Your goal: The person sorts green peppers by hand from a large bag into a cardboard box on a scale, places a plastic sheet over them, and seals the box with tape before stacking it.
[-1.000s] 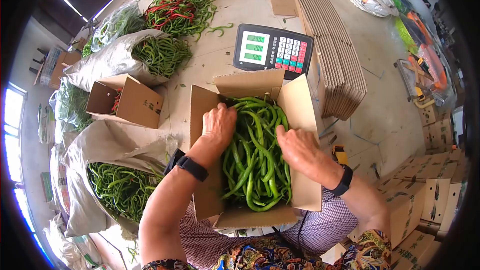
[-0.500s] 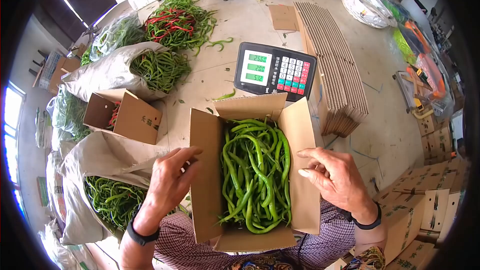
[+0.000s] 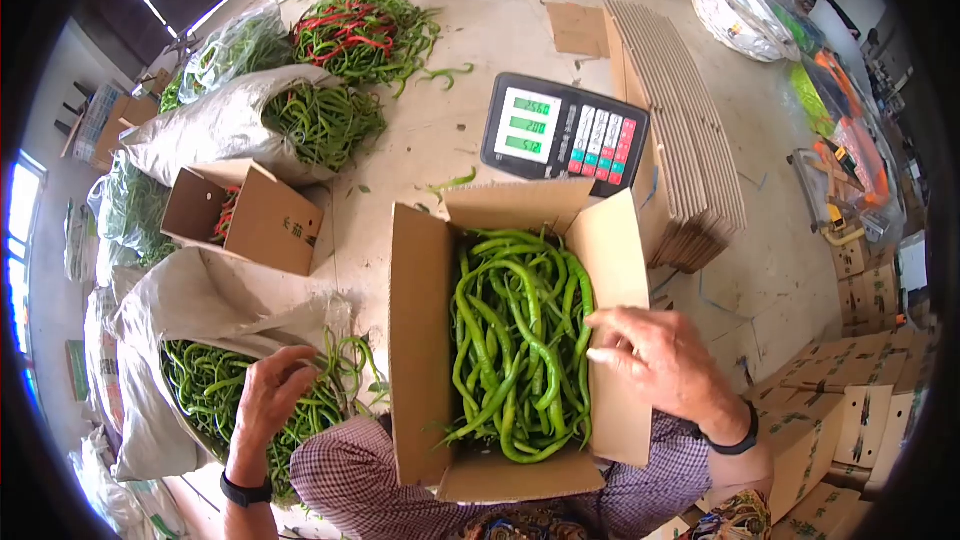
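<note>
Long green chillies (image 3: 535, 340) sit in the open carton (image 3: 420, 340); right hand (image 3: 660, 355) is loose and empty over its side flap (image 3: 615, 250); left hand (image 3: 272, 395) is half-curled by the chilli sack (image 3: 160, 305), can't tell if gripping; imo lay them lengthwise, no crushing.

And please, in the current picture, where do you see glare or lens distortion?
Head view: the window at the left edge is washed out, with bluish fringes; also head view: the cardboard stack looks bowed and the corners go black.
</note>
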A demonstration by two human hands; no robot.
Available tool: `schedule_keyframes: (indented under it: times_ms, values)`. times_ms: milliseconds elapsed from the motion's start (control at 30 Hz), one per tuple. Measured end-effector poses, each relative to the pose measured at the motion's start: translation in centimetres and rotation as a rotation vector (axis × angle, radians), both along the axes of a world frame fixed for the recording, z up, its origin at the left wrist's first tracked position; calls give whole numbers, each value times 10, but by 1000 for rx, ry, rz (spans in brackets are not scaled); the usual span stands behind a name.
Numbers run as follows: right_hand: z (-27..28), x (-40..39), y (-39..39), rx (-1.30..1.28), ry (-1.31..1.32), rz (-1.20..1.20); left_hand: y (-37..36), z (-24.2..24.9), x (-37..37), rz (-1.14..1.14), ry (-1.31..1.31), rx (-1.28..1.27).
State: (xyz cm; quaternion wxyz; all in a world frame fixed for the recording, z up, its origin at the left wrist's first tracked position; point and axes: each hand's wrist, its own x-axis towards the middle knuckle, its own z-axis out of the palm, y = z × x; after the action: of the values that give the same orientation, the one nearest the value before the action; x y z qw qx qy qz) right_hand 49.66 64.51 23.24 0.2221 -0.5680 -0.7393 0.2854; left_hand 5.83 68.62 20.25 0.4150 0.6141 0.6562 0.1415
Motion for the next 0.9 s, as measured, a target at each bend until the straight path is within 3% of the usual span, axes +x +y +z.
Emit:
schedule_keyframes:
  times_ms: [200, 267, 333, 400, 467, 500, 600, 633, 667, 733, 800, 867, 900]
  values:
    - [-2, 6, 4, 167, -139, -191, -27, 19, -2, 4, -40, -43]
    - [1, 4, -7, 89, -108, -317, -30, 23, 11, -24, -89, -58]
    - [-12, 11, -19, 256, -240, -394, -29, 25, 28, -42, -138, -59]
    - [-15, 11, -25, 104, -142, -459, -22, 24, 47, -115, -199, -96]
    - [-15, 7, -39, -52, -52, -539, -22, 11, 60, -237, -192, 37]
    - [-14, 4, -45, -12, -60, -465, -25, 9, 68, -280, -229, 136]
    - [15, -27, -68, 167, -137, -306, -30, 35, 68, -388, -134, 113]
    - [32, -41, -81, 98, -13, -237, -31, 42, 57, -310, -118, -2]
    - [39, -52, -94, 33, 109, -167, -35, 41, 42, -231, -201, 40]
    - [23, -66, -120, -187, 265, 56, -38, 32, -1, -151, -130, 87]
    - [-10, -86, -144, -313, 164, 284, -51, 5, -63, -28, 32, -23]
    - [-45, -103, -168, -217, -62, 354, -96, -29, -106, -69, 429, -62]
    - [-65, -111, -186, -216, -52, 361, -138, -57, -127, -278, 654, 75]
